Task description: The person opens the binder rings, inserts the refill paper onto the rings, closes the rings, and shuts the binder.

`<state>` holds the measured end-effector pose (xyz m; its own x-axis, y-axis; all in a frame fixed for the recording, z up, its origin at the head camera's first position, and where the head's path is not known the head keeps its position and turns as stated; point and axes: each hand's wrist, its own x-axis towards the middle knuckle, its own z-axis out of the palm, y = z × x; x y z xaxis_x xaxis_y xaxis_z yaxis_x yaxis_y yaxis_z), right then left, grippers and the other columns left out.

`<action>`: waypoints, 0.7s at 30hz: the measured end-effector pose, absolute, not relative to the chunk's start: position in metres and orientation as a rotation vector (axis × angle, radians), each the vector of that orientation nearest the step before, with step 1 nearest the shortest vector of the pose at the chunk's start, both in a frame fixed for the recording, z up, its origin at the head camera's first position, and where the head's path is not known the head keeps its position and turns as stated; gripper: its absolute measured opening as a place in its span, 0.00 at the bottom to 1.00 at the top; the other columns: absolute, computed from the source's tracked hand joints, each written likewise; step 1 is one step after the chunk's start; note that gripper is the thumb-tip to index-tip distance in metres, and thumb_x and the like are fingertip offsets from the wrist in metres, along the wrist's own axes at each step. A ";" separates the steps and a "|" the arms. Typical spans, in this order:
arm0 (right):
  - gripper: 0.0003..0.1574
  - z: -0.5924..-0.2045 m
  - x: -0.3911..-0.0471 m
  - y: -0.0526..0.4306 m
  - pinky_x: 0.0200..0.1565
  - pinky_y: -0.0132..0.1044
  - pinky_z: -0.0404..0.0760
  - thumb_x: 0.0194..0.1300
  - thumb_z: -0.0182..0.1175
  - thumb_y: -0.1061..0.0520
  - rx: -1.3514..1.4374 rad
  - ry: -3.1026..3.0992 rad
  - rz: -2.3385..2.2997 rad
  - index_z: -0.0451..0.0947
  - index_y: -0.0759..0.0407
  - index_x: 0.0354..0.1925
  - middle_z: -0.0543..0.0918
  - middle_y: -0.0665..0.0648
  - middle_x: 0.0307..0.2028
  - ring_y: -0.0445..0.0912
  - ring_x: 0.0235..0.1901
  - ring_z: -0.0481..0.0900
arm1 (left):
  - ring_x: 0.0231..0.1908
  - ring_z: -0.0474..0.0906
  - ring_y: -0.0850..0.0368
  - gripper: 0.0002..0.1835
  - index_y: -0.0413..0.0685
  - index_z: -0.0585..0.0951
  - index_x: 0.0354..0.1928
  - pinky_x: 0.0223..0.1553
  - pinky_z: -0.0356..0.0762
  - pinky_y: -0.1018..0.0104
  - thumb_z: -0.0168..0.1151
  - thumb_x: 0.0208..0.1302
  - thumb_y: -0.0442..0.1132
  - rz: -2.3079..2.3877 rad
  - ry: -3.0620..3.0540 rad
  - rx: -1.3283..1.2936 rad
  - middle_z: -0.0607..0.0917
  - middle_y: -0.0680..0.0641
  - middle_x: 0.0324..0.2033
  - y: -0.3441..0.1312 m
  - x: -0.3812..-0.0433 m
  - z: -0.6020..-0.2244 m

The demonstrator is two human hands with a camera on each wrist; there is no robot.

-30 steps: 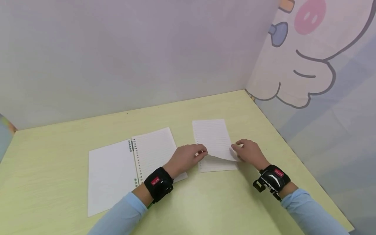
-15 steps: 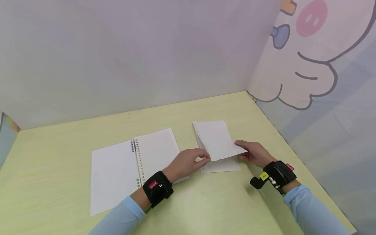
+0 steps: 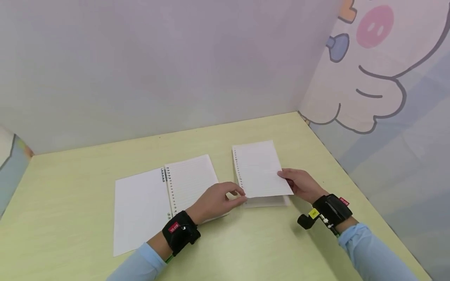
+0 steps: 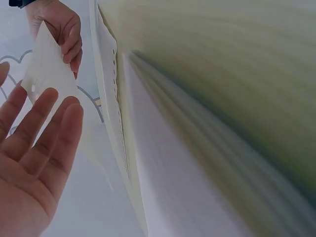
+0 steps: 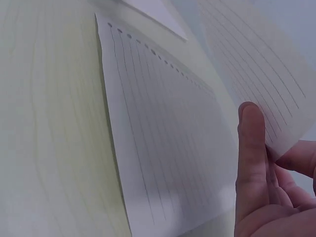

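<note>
A: What lies furthest left?

B: The notebook [image 3: 158,199], open flat on the table [image 3: 246,242], blank side left, rings [image 3: 163,174] along the middle, lined page right. Off to that side, it seems placed to leave room for the loose paper.

A: And the left hand [image 3: 212,201]?

B: It is above the notebook's near right corner, its fingers parted and loosely extended, grasping nothing. They are right beside the near left corner of the top sheet [image 3: 261,169]; whether one touches it cannot be told. Perhaps the hand is there to guide that corner.

A: Where exactly is the top sheet?

B: Right of the notebook, over the bottom sheet [image 3: 267,201], holed edge toward the notebook. Its near end is raised, with a gap beneath; the right wrist view shows ruled lines on its underside. The bottom sheet rests on the table.

A: What keeps that end up?

B: The right hand [image 3: 304,183], furthest right. Its fingers pinch the sheet's right edge, thumb above, the others below. Gripping only the edge probably avoids creasing the paper and leaves its face uncovered.
</note>
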<state>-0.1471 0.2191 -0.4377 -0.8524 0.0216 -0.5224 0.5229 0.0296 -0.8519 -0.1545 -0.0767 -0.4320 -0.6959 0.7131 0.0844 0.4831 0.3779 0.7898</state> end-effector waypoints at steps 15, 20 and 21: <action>0.34 -0.414 -0.144 0.168 0.30 0.25 0.82 0.68 0.57 0.55 0.418 1.869 -1.950 0.61 0.74 0.63 0.83 0.45 0.32 0.36 0.31 0.80 | 0.32 0.85 0.51 0.16 0.39 0.80 0.51 0.38 0.84 0.49 0.60 0.65 0.38 1.769 2.222 0.415 0.87 0.33 0.37 -0.117 -0.170 -0.435; 0.25 -0.410 -0.141 0.155 0.30 0.27 0.83 0.67 0.58 0.55 0.380 1.855 -1.956 0.68 0.69 0.55 0.85 0.45 0.32 0.38 0.31 0.81 | 0.31 0.85 0.53 0.17 0.39 0.80 0.53 0.37 0.85 0.57 0.63 0.63 0.37 1.854 2.192 0.210 0.87 0.32 0.37 -0.128 -0.174 -0.438; 0.22 -0.410 -0.140 0.153 0.30 0.27 0.83 0.67 0.58 0.56 0.374 1.852 -1.960 0.69 0.68 0.54 0.85 0.46 0.32 0.38 0.31 0.81 | 0.31 0.85 0.54 0.17 0.40 0.80 0.53 0.36 0.85 0.61 0.62 0.63 0.38 1.860 2.187 0.178 0.88 0.33 0.37 -0.130 -0.175 -0.438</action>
<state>-0.1404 0.1533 -0.4098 -0.8771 -0.1144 -0.4664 0.4721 -0.0278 -0.8811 -0.1746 -0.1303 -0.4384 -0.9575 0.2619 -0.1209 -0.0773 0.1711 0.9822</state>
